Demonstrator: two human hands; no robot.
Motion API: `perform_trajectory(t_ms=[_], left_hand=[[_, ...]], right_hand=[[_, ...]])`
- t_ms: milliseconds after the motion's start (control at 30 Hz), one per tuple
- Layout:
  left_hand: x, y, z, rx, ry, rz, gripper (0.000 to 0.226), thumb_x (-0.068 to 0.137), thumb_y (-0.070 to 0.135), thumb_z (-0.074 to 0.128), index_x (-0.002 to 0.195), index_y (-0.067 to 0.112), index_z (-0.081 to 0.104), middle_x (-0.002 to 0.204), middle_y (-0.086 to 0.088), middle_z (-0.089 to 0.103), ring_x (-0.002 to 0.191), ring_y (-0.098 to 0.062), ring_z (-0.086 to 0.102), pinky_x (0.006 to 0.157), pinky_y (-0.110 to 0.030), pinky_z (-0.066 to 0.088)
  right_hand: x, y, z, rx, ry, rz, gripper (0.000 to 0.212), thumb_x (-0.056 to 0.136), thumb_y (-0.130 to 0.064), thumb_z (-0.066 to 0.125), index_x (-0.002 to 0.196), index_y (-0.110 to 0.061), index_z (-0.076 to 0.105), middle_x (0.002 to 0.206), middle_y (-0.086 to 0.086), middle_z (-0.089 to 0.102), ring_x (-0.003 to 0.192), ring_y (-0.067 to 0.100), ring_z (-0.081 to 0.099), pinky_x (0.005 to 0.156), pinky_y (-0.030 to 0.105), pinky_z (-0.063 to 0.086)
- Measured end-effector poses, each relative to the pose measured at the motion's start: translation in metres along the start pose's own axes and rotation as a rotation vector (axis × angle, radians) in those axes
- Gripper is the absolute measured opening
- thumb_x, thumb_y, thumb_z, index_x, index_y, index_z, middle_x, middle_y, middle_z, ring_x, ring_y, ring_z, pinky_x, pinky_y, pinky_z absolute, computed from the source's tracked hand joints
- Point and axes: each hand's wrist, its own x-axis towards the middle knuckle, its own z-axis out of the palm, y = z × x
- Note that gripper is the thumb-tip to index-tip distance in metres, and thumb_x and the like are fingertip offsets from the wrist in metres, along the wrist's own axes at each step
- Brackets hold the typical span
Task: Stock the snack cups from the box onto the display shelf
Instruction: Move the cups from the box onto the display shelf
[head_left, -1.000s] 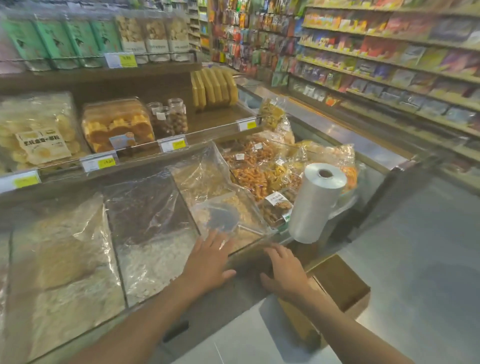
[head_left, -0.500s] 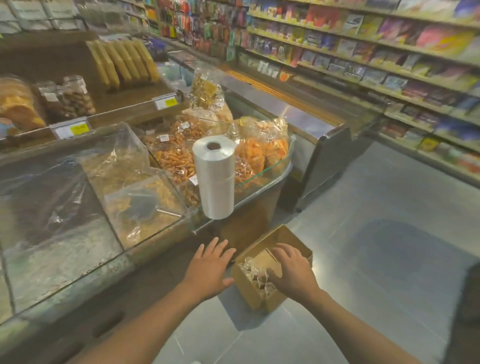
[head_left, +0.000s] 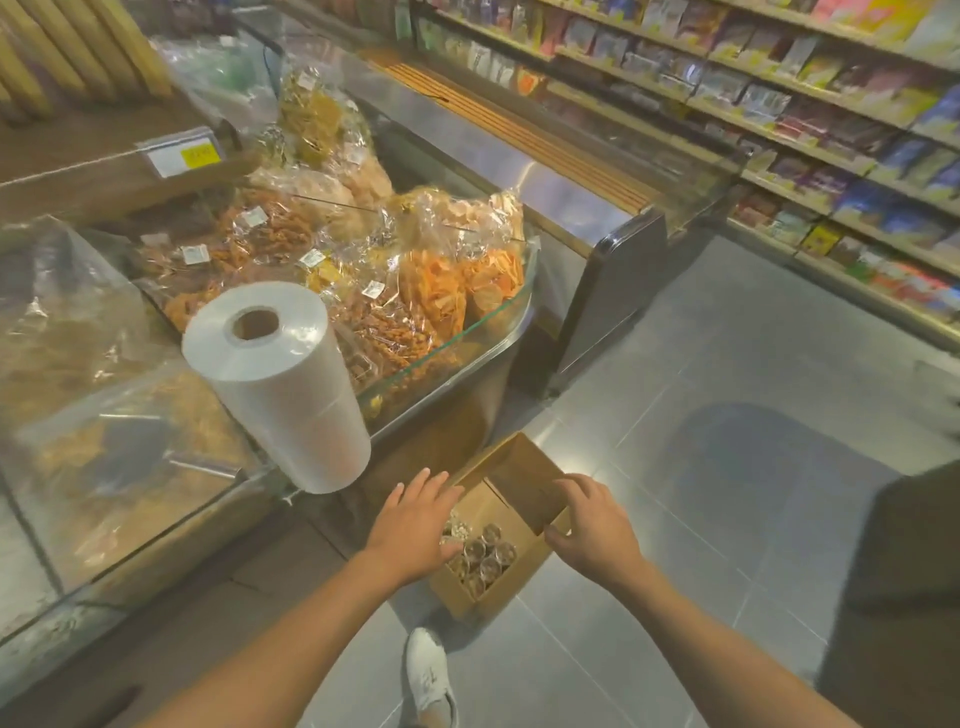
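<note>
My left hand (head_left: 415, 525), fingers spread loose, hovers over the snack cups (head_left: 483, 558) clustered at the near end of the cardboard box (head_left: 519, 582) on the floor, ready to pick, while my right hand (head_left: 589, 525) curls at its right wall, perhaps steadying it; whether it grips I cannot tell.

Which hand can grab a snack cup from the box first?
Probably the left hand: it is open right over the cups in the box. The right hand is at the box's edge, beside the cups, not over them.
</note>
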Motion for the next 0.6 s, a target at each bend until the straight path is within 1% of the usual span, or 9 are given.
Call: perform_trajectory(t_ms=[200, 333, 467, 533, 600], left_hand=[[0.063, -0.005, 0.018, -0.046, -0.062, -0.036, 0.078, 0.096, 0.056, 0.059, 0.161, 0.03, 0.025, 0.171, 0.001, 0.017, 0.159, -0.024, 0.008, 0.126, -0.049, 0.017], [0.098, -0.002, 0.053, -0.08, -0.083, -0.085, 0.08, 0.095, 0.058, 0.06, 0.161, 0.029, 0.025, 0.172, 0.001, 0.017, 0.159, -0.023, 0.008, 0.126, -0.048, 0.017], [0.139, -0.005, 0.109, -0.089, -0.099, -0.115, 0.082, 0.095, 0.058, 0.06, 0.162, 0.028, 0.022, 0.172, 0.002, 0.016, 0.159, -0.022, 0.006, 0.127, -0.048, 0.015], [0.164, -0.009, 0.141, -0.085, -0.119, -0.116, 0.082, 0.096, 0.055, 0.06, 0.163, 0.027, 0.021, 0.172, 0.003, 0.015, 0.159, -0.022, 0.005, 0.127, -0.048, 0.014], [0.189, -0.015, 0.176, -0.078, -0.131, -0.12, 0.083, 0.096, 0.054, 0.061, 0.163, 0.027, 0.021, 0.172, 0.002, 0.014, 0.159, -0.022, 0.004, 0.128, -0.048, 0.013]], right_hand=[[0.062, 0.023, 0.013, 0.012, -0.093, 0.028, 0.066, 0.087, -0.046, 0.065, 0.146, -0.022, 0.048, 0.149, 0.0, 0.049, 0.137, 0.022, 0.043, 0.113, 0.039, 0.042], [0.102, 0.048, 0.035, -0.003, -0.154, 0.003, 0.064, 0.084, -0.047, 0.063, 0.142, -0.022, 0.05, 0.142, 0.001, 0.053, 0.13, 0.023, 0.047, 0.108, 0.041, 0.044], [0.149, 0.083, 0.087, -0.018, -0.182, -0.058, 0.059, 0.081, -0.052, 0.061, 0.133, -0.026, 0.053, 0.132, -0.003, 0.058, 0.119, 0.021, 0.051, 0.099, 0.042, 0.05], [0.173, 0.1, 0.122, -0.038, -0.183, -0.095, 0.056, 0.083, -0.05, 0.061, 0.133, -0.026, 0.053, 0.133, -0.003, 0.058, 0.12, 0.023, 0.052, 0.1, 0.044, 0.051], [0.193, 0.115, 0.155, -0.048, -0.179, -0.116, 0.056, 0.086, -0.045, 0.063, 0.137, -0.024, 0.053, 0.138, -0.001, 0.056, 0.127, 0.026, 0.052, 0.104, 0.046, 0.048]])
